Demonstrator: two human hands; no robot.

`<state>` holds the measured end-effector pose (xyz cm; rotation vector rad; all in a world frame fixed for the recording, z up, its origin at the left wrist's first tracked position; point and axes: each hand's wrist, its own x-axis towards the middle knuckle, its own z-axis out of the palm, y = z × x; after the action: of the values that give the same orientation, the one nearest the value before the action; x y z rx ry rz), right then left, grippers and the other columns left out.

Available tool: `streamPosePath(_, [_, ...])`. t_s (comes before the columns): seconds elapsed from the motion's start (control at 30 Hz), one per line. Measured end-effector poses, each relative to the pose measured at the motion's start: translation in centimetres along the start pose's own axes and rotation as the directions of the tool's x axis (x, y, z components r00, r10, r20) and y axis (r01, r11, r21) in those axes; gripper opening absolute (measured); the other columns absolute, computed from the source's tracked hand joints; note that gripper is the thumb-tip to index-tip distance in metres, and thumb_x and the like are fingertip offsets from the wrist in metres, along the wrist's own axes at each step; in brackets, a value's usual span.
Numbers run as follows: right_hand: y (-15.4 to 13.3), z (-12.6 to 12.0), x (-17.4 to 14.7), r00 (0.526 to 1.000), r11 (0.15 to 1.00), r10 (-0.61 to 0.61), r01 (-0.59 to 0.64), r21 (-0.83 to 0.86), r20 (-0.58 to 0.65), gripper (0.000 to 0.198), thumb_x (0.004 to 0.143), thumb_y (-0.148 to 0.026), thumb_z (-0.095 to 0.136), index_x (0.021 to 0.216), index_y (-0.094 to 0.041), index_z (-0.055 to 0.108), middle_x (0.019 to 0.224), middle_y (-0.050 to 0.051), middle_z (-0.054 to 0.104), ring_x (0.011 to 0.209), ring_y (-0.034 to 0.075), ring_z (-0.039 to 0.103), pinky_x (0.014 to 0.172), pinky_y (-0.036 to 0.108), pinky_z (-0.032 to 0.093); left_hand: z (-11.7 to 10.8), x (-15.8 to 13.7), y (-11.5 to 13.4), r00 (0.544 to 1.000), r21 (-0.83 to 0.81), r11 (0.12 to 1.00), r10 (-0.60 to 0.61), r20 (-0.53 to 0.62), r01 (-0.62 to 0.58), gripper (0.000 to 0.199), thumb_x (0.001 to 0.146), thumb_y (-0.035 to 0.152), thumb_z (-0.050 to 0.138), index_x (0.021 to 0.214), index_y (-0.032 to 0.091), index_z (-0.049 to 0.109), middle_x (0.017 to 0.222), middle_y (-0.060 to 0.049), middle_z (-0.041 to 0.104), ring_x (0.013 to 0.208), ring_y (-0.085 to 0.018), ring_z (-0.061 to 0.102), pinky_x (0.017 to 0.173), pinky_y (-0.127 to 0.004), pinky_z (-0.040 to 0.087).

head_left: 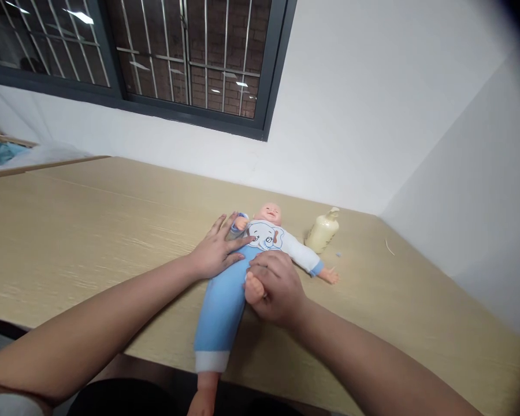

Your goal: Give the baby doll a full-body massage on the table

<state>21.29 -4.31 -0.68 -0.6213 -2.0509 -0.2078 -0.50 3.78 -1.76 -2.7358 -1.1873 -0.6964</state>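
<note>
A baby doll (223, 303) in a white top with an elephant face and blue trousers lies on its back on the wooden table (91, 231). Its head points toward the wall, and one leg hangs past the near edge. My left hand (216, 251) rests with fingers spread on the doll's waist and side, by its small hand. My right hand (279, 289) is wrapped round the doll's other leg, which is bent up; the bare foot (254, 289) sticks out of my grip. The doll's other arm stretches out on the table to the right.
A pump bottle (323, 232) with pale yellow contents stands right of the doll. Beside it lie a tiny blue bit (338, 254) and a thin strand (389, 247). At the far left is a box (47, 166) with cloth and clear plastic. A barred window (190, 58) is in the wall behind.
</note>
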Motion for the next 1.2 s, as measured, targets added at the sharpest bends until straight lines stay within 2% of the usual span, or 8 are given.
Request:
streamPosePath(0.1, [-2.0,-1.0,-0.1,0.990,0.990,-0.138,0.138,0.020,0.037,0.012,0.087,-0.025,0.061,0.098,-0.023,0.062,0.096,0.004,0.072,0.098,0.023,0.064,0.092,0.045,0.047,0.6,-0.4,-0.5,0.979,-0.053,0.978,-0.203,0.005,0.203,0.068,0.090,0.066,0.053,0.150,0.035,0.047,0.167,-0.009,0.009,0.151,-0.048,-0.005,0.117,-0.064,0.017])
streamPosePath(0.27, [-5.2,-1.7,-0.9,0.903,0.930,-0.365,0.341,0.140,0.228,0.016,0.092,-0.036,0.058,0.095,-0.022,0.064,0.096,0.001,0.072,0.093,0.019,0.062,0.082,0.038,0.047,0.8,-0.8,-1.1,0.855,-0.102,0.849,-0.510,0.094,0.518,0.112,0.075,0.084,0.054,0.162,0.025,0.016,0.161,-0.023,0.025,0.149,-0.051,0.009,0.114,-0.062,0.025])
streamPosePath(0.4, [-5.6,-0.4,-2.0,0.783,0.879,-0.477,0.432,0.202,0.399,0.016,0.088,-0.039,0.061,0.083,-0.023,0.061,0.076,-0.003,0.062,0.071,0.015,0.053,0.066,0.034,0.039,0.5,-0.7,-0.9,0.784,-0.136,0.775,-0.592,0.186,0.617,0.120,0.074,0.087,0.051,0.163,0.020,0.006,0.157,-0.027,0.032,0.147,-0.050,0.022,0.112,-0.058,0.031])
streamPosePath(0.53, [-5.2,0.4,-2.5,0.701,0.852,-0.519,0.470,0.230,0.490,0.022,0.087,-0.042,0.060,0.078,-0.022,0.057,0.072,-0.003,0.058,0.066,0.015,0.047,0.063,0.034,0.033,0.5,-0.6,-0.6,0.786,-0.153,0.772,-0.598,0.155,0.617,0.114,0.074,0.084,0.054,0.162,0.026,0.013,0.164,-0.022,0.015,0.149,-0.049,0.016,0.115,-0.057,0.028])
streamPosePath(0.7, [-4.9,-0.9,-1.3,0.835,0.893,-0.450,0.411,0.184,0.316,0.014,0.091,-0.035,0.061,0.087,-0.021,0.061,0.080,-0.002,0.065,0.077,0.016,0.056,0.072,0.035,0.039,0.7,-0.7,-0.4,0.868,-0.101,0.863,-0.496,0.030,0.496,0.089,0.084,0.072,0.057,0.159,0.034,0.028,0.168,-0.013,-0.004,0.150,-0.052,-0.002,0.115,-0.064,0.023])
streamPosePath(0.87, [-2.3,-1.5,0.4,0.975,0.978,-0.210,0.209,0.022,0.074,0.010,0.088,-0.029,0.065,0.088,-0.020,0.061,0.089,0.002,0.069,0.094,0.020,0.063,0.085,0.039,0.044,0.3,-0.4,-0.1,0.994,0.011,0.997,-0.082,-0.071,0.083,0.058,0.098,0.050,0.051,0.152,0.031,0.045,0.170,-0.009,-0.002,0.153,-0.043,-0.003,0.119,-0.064,0.014])
streamPosePath(1.0, [0.3,0.0,0.4,0.995,0.995,-0.097,0.098,-0.023,0.030,0.006,0.087,-0.026,0.064,0.085,-0.021,0.062,0.088,0.002,0.071,0.094,0.020,0.063,0.086,0.038,0.045,0.2,0.2,0.4,0.988,0.044,0.988,0.147,-0.050,-0.145,0.046,0.102,0.033,0.045,0.148,0.028,0.050,0.169,-0.008,0.014,0.155,-0.031,0.004,0.123,-0.057,0.011])
streamPosePath(1.2, [0.6,0.5,0.1,0.993,0.994,-0.107,0.108,-0.015,0.046,0.006,0.086,-0.026,0.063,0.083,-0.022,0.062,0.088,0.001,0.071,0.093,0.019,0.063,0.088,0.038,0.045,0.3,0.1,0.7,0.994,-0.024,0.996,0.083,-0.069,-0.084,0.046,0.100,0.030,0.050,0.146,0.028,0.052,0.169,-0.007,0.012,0.155,-0.033,0.006,0.122,-0.056,0.019])
